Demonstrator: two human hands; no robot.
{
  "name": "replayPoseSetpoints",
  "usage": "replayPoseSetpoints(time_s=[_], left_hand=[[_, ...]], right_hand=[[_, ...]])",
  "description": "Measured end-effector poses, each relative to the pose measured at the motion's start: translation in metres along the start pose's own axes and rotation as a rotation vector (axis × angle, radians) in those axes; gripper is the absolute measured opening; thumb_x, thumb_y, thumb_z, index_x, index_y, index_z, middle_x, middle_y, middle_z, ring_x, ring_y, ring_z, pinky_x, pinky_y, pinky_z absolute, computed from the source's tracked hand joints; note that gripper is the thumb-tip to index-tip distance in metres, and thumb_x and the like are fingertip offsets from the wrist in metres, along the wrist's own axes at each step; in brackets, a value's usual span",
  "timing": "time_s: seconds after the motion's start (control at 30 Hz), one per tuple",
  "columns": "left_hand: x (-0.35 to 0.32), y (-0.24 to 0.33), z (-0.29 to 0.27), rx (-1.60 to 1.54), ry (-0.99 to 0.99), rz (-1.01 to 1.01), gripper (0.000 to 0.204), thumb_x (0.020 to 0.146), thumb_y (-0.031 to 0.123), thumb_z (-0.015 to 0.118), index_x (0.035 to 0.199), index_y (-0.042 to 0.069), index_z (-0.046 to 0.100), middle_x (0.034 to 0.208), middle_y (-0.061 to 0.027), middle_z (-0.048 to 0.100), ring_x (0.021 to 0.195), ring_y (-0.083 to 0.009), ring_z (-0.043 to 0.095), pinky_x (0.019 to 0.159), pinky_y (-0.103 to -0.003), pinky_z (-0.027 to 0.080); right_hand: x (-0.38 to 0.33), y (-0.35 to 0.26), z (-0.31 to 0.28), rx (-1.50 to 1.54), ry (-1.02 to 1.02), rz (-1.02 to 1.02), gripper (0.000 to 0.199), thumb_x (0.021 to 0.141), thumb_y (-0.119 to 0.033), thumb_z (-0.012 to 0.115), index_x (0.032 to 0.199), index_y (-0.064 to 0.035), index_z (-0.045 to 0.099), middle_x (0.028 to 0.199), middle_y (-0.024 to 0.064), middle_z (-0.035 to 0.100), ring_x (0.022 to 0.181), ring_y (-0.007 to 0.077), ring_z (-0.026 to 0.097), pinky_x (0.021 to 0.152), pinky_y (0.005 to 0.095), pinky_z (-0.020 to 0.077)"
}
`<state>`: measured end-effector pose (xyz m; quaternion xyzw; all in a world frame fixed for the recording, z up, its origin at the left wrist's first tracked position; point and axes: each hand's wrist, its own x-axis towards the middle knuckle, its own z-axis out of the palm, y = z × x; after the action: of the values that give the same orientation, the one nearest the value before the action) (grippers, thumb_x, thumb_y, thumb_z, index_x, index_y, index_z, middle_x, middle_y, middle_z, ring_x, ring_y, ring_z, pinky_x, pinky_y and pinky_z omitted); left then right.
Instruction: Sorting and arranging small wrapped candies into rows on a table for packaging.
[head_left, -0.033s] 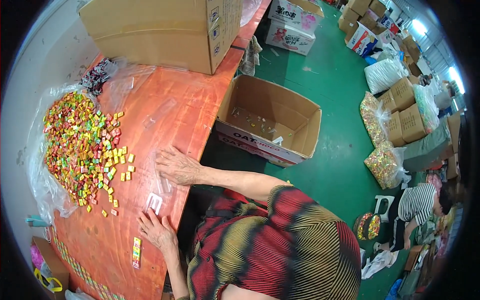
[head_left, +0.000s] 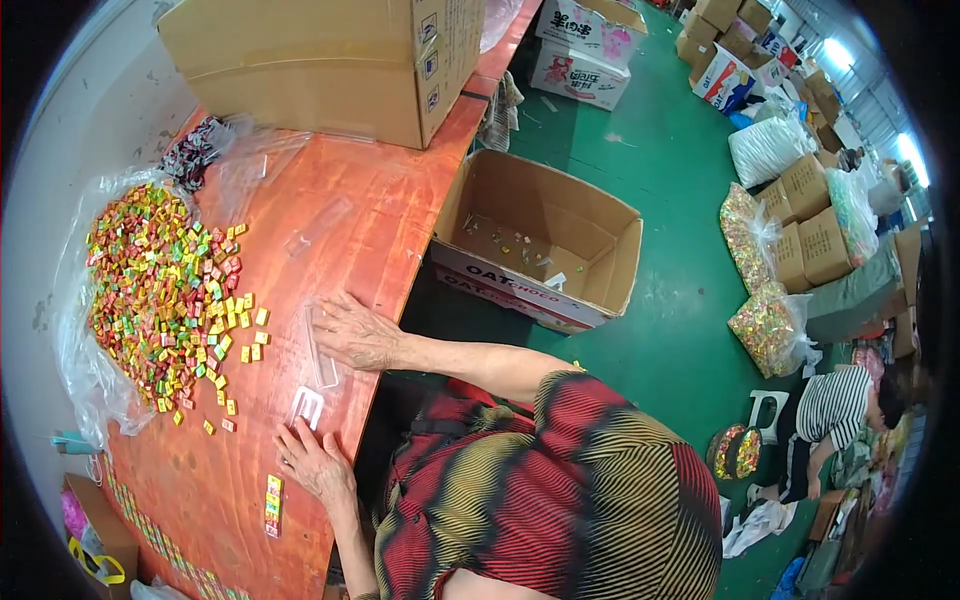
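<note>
Far left, crumpled see-through plastic film (head_left: 75,340), creased and shiny, under a mound of small block-shaped wrapped candies (head_left: 155,300), glossy yellow, red, green; some strayed onto the table (head_left: 390,200), reddish-orange wood with streaky grain. Below, rows of candy strips (head_left: 165,543) along the table's far edge, curved by lens. Above the mound, a dark grey heap (head_left: 195,152) of small bits, too small to tell. Then one short candy strip (head_left: 273,505), straight, yellow to pinkish-red, lying alone near the left hand (head_left: 315,465). That hand is palm down, fingers spread, tips at the lower end of a flat white slotted piece (head_left: 316,405), rounded, plastic-looking. Just above it, a long clear rectangular plastic case (head_left: 325,370), rigid, lies on the table; right hand (head_left: 355,335) rests across its upper part, fingers loosely fanned, any pinch can't tell. Further right, open brown corrugated carton (head_left: 600,260) with small scraps inside, beside smooth green floor (head_left: 680,150).
</note>
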<state>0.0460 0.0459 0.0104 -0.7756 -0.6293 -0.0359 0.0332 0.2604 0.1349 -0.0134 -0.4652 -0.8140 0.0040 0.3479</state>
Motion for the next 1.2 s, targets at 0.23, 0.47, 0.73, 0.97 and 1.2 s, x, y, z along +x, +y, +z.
replayPoseSetpoints(time_s=[0.23, 0.47, 0.73, 0.97, 1.2], left_hand=[[-0.002, -0.001, 0.002, 0.025, 0.016, -0.026, 0.047, 0.088, 0.031, 0.042, 0.129, 0.008, 0.037, 0.136, -0.0182, 0.028, 0.126, -0.0366, 0.024, 0.099, -0.052, 0.020], [-0.002, 0.002, 0.000, 0.040, 0.011, -0.057, 0.046, 0.089, 0.032, 0.040, 0.129, 0.010, 0.038, 0.137, -0.0181, 0.028, 0.126, -0.0375, 0.024, 0.099, -0.054, 0.019], [-0.003, 0.000, 0.001, 0.054, 0.009, -0.036, 0.043, 0.090, 0.031, 0.039, 0.127, 0.010, 0.040, 0.136, -0.0192, 0.027, 0.126, -0.0377, 0.024, 0.099, -0.055, 0.018], [-0.003, -0.003, 0.003, 0.022, 0.057, -0.003, 0.041, 0.089, 0.029, 0.043, 0.125, 0.009, 0.043, 0.135, -0.0195, 0.029, 0.125, -0.0362, 0.027, 0.098, -0.052, 0.021], [-0.004, -0.002, 0.001, 0.005, 0.063, -0.017, 0.041, 0.088, 0.028, 0.044, 0.122, 0.007, 0.044, 0.134, -0.0216, 0.030, 0.124, -0.0364, 0.027, 0.098, -0.052, 0.021]], right_hand=[[0.001, -0.012, -0.019, -0.008, 0.032, 0.121, 0.025, 0.068, -0.027, 0.064, 0.073, -0.0034, 0.057, 0.089, 0.0122, 0.051, 0.105, 0.0301, 0.043, 0.094, 0.0493, 0.0263], [0.000, -0.010, -0.014, -0.024, 0.051, 0.067, 0.031, 0.071, -0.027, 0.063, 0.089, -0.0027, 0.057, 0.107, 0.0137, 0.049, 0.115, 0.0316, 0.038, 0.096, 0.0499, 0.0246], [-0.001, -0.006, -0.008, 0.010, -0.178, -0.056, 0.031, 0.076, -0.029, 0.057, 0.102, -0.0113, 0.059, 0.118, 0.0090, 0.047, 0.119, 0.0295, 0.034, 0.097, 0.0448, 0.0273], [0.001, -0.010, -0.014, 0.000, -0.154, -0.062, 0.030, 0.074, -0.031, 0.059, 0.099, -0.0123, 0.060, 0.112, 0.0081, 0.049, 0.113, 0.0276, 0.039, 0.093, 0.0429, 0.0298], [0.002, -0.029, -0.012, -0.025, -0.096, -0.071, 0.035, 0.074, -0.032, 0.059, 0.103, -0.0122, 0.057, 0.109, 0.0087, 0.050, 0.114, 0.0277, 0.038, 0.092, 0.0438, 0.0303]])
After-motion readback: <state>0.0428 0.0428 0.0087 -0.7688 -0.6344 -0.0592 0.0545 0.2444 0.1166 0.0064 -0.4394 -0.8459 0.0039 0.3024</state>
